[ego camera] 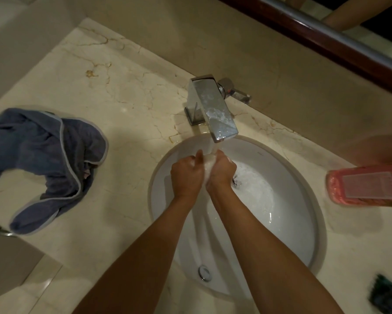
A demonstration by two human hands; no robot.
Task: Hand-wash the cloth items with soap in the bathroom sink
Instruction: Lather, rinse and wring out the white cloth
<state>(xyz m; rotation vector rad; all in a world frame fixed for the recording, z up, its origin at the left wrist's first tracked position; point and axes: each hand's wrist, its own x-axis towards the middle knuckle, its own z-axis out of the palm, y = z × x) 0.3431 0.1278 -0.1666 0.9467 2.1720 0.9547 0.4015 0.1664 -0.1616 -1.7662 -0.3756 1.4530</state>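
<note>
Where sink (304, 200) rim curves, hands (203, 172) mid-basin, rim well apart.

No text can be read. The only label is on the pink bottle (369, 185), lying on the counter well to the right of the right hand (221, 171); its print is too blurred to make out any words.

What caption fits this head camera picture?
Both hands, left hand and right hand, under the running faucet, blue cloth beside the sink.
</note>
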